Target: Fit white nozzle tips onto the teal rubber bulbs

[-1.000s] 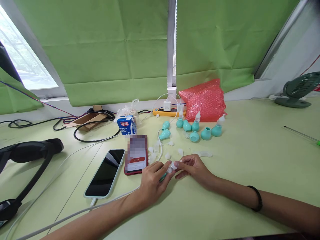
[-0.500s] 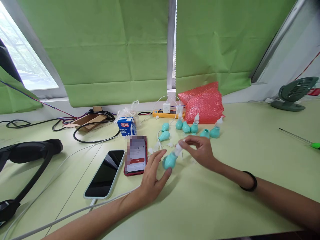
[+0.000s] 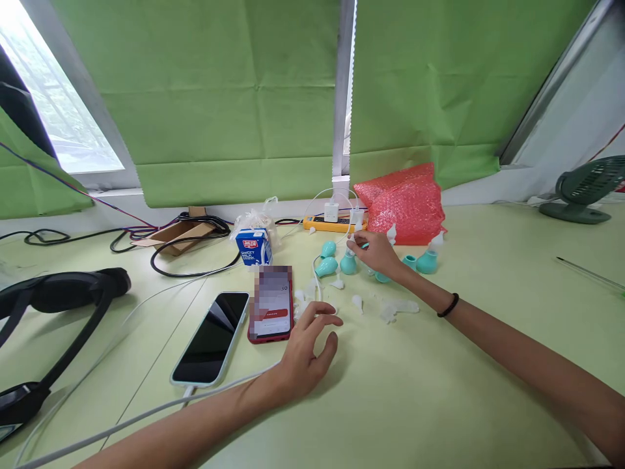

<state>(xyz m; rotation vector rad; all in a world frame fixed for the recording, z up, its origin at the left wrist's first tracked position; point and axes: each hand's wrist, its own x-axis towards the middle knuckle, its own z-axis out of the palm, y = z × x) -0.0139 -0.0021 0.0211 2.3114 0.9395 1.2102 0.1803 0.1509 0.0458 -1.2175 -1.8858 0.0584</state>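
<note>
My right hand [image 3: 375, 253] pinches the clear tip of a teal bulb nasal aspirator [image 3: 348, 264], which stands upright at the back of the table. Partly behind that hand are other teal bulbs. On its right side an aspirator [image 3: 427, 262] with a clear tip stands beside an open-necked bulb [image 3: 409, 262]. Two loose teal bulbs [image 3: 326, 266] lie to the left of the held one. Fingers curved and apart, my left hand [image 3: 312, 352] rests near the table with nothing in it. Small clear tips [image 3: 358, 303] and plastic pieces [image 3: 398, 309] lie between my hands.
Left of my left hand lie a red-cased phone [image 3: 270, 305] and a dark-screened phone [image 3: 211, 339] on a cable. A blue milk carton [image 3: 254, 247], a yellow power strip [image 3: 327, 225] and a red bubble-wrap bag [image 3: 405, 205] stand behind. A green fan [image 3: 581, 192] and a screwdriver [image 3: 590, 272] are rightward.
My right hand has carried the aspirator from beside my left hand to the back row of bulbs. My left hand no longer surrounds it and stays low with fingers apart.
</note>
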